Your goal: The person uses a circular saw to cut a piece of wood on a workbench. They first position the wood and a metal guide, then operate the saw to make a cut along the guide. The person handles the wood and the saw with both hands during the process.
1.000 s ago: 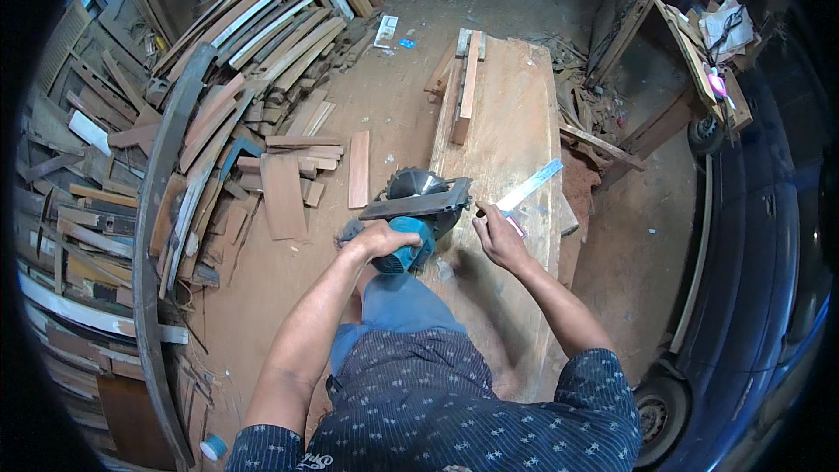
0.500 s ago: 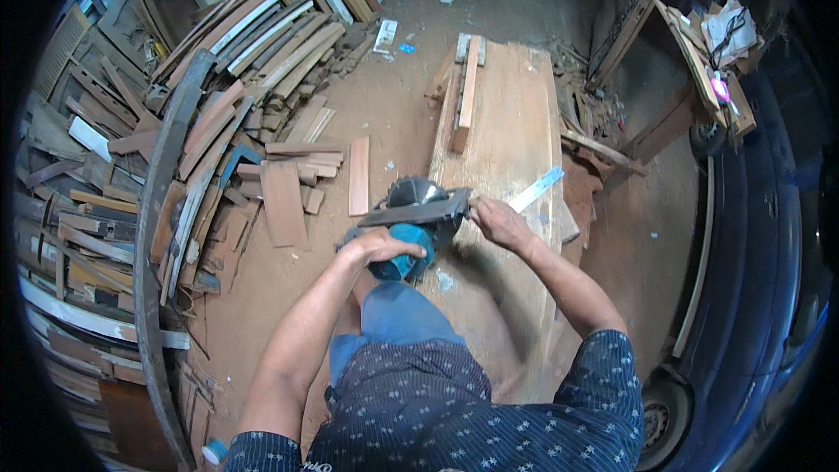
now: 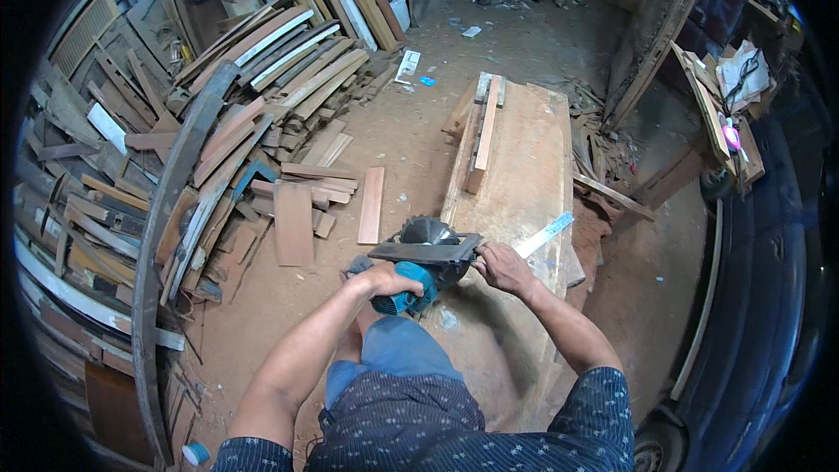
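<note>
A teal and black circular saw (image 3: 404, 297) is held over my lap, turned so its flat base plate (image 3: 424, 251) and round blade (image 3: 426, 231) face up and away from me. My left hand (image 3: 389, 280) is wrapped around the teal motor body. At the right end of the base plate, the fingers of my right hand (image 3: 504, 267) are closed on the saw's edge; the exact part they pinch is hidden. Beneath my right forearm runs a wide wooden plank bench (image 3: 524, 153). A narrow wood strip (image 3: 486, 135) lies along its far left side.
A white and blue strip (image 3: 546, 234) lies across the bench's right edge. Wood offcuts (image 3: 294, 223) and stacked boards (image 3: 288, 79) fill the left, beside a long dark curved beam (image 3: 162, 236). A dark blue vehicle (image 3: 752, 297) stands at right, near a cluttered wooden shelf (image 3: 730, 114).
The view has tilted, so the bench and floor sit lower in the picture. The saw has turned slightly, with its base plate more level. Both hands keep their hold.
</note>
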### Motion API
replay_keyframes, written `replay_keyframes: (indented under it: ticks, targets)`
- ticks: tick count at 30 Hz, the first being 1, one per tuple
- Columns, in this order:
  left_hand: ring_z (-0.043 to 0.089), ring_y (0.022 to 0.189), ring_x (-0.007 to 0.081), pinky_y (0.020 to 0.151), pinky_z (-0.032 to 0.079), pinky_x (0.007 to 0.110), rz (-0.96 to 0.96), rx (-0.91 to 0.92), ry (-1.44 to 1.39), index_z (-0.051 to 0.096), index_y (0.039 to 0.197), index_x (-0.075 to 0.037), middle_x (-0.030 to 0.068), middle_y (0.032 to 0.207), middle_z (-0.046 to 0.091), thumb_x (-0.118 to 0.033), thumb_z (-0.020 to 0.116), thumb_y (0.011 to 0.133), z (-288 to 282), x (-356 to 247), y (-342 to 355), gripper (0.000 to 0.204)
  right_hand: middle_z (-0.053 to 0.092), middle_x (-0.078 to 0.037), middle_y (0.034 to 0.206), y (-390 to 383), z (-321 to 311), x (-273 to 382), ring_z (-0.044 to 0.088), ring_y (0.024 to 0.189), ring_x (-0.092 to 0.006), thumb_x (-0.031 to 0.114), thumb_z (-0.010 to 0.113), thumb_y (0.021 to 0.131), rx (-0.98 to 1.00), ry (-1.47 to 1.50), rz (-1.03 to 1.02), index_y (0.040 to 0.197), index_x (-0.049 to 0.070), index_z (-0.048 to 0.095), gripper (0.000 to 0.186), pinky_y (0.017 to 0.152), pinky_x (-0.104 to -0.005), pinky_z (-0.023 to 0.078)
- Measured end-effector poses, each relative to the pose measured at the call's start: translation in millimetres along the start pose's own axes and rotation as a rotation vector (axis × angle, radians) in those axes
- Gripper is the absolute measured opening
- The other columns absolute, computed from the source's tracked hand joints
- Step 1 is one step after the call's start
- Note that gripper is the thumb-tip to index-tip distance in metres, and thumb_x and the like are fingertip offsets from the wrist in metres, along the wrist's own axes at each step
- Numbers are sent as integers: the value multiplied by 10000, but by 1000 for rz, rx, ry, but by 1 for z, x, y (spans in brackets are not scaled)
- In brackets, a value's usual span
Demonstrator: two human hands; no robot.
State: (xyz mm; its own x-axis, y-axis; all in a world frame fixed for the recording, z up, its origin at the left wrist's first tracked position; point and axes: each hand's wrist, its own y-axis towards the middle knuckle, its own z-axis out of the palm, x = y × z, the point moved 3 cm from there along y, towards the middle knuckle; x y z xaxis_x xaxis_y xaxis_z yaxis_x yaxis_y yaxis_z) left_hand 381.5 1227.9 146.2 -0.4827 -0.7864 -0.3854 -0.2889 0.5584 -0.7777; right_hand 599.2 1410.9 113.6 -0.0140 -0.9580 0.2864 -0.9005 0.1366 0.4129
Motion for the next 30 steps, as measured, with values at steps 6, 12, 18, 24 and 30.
replay_keyframes:
  ticks: [6,12,18,24,30]
  targets:
    - [649,1060,320,912,509,373,27,-17,34,663,1151,102,238,1197,654,-573,791,558,1,5,11,907,585,-150,951,-4,6,-8,606,874,-325,265,642,910,7,-6,-30,1089,-5,584,329,787,-417,496]
    - [666,966,265,858,514,362,30,-64,15,738,1016,4,173,1042,709,-504,822,593,5,-2,11,665,589,-131,963,-5,4,-11,583,894,-291,259,635,909,-25,-48,-41,1069,4,600,304,792,-397,444]
    - [685,959,282,880,516,350,123,-58,-5,746,972,0,182,1010,726,-473,807,610,9,-1,9,598,579,-136,949,-9,12,-11,571,878,-301,260,633,909,-53,22,-13,1065,0,602,304,790,-409,436]
    - [692,984,297,886,524,359,106,-88,56,728,1030,35,208,1067,714,-511,802,596,9,-1,19,702,534,-146,869,-7,17,-11,538,815,-320,210,591,925,-87,111,85,939,24,565,189,752,-423,402]
    - [678,1054,334,925,518,382,34,-92,172,716,1082,27,236,1130,695,-530,793,630,11,-14,15,720,521,-203,869,-21,27,-6,522,841,-393,163,531,938,-26,259,315,940,-1,519,164,760,-477,401]
